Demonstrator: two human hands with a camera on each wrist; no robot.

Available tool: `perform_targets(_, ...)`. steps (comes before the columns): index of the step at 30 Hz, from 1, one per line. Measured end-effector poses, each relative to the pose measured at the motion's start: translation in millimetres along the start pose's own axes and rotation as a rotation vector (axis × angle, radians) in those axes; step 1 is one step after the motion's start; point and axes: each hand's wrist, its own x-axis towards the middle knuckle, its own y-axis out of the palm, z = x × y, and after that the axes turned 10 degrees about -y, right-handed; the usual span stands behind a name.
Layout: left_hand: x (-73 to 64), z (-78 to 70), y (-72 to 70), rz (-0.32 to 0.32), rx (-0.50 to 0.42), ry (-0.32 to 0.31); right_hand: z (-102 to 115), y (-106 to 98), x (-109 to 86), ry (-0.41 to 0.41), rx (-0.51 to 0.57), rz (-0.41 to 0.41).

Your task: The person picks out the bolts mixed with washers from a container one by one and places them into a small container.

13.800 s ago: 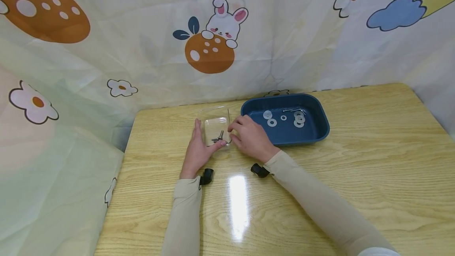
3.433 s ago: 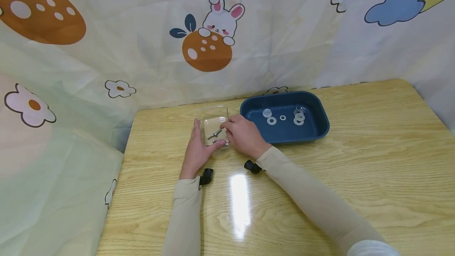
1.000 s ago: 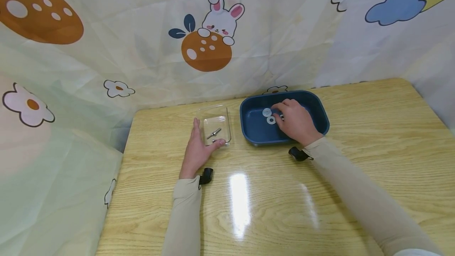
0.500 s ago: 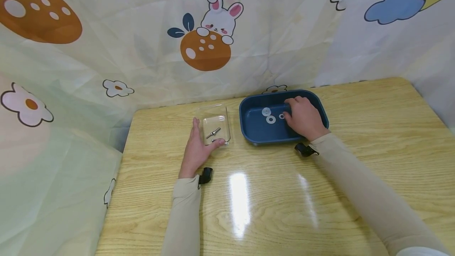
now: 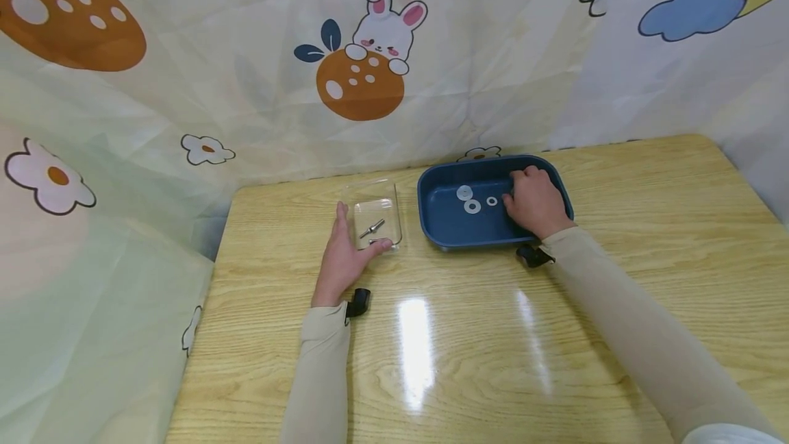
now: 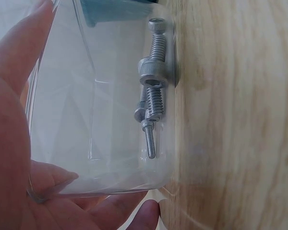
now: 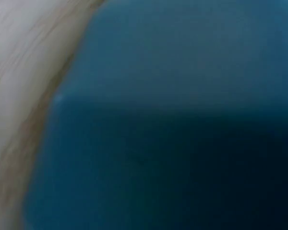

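My left hand (image 5: 342, 259) holds a clear plastic box (image 5: 399, 214) by its left side and near corner, thumb along the near rim. Several silver socket-head bolts (image 6: 156, 72) of different sizes lie inside the box, clustered along its bottom in the left wrist view. My right hand (image 5: 537, 201) reaches into the right end of a blue tray (image 5: 440, 225), fingers bent down toward its floor. Whatever those fingertips touch is hidden beneath the hand. Flat washers (image 5: 472, 206) lie in the tray to the left of it. The right wrist view is blurred and filled by the tray wall (image 7: 134, 158).
Both containers stand near the back edge of a wooden table (image 5: 468, 334), the clear box left of the blue tray. A printed curtain (image 5: 259, 88) hangs behind the table and along its left side.
About three seconds ago my right hand was at the clear box; it moved to the blue tray, then farther right inside it over the last second. The left hand stays on the box.
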Motion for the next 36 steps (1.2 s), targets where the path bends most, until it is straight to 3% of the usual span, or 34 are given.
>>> perform_targets(8, 0.0, -0.6, -0.4, -0.001, 0.007, 0.005, -1.7, 2.6, 0.8, 0.027, -0.035, 0.041)
perform_targets(18, 1.5, 0.5, 0.8, -0.004, 0.017, 0.006, -2.6, 2.8, 1.6, 0.055, -0.004, 0.079)
perform_targets(36, 0.1, 1.2, 0.2, -0.004, 0.006, 0.009, -4.5, 5.6, 4.3, 0.023, 0.031, 0.053)
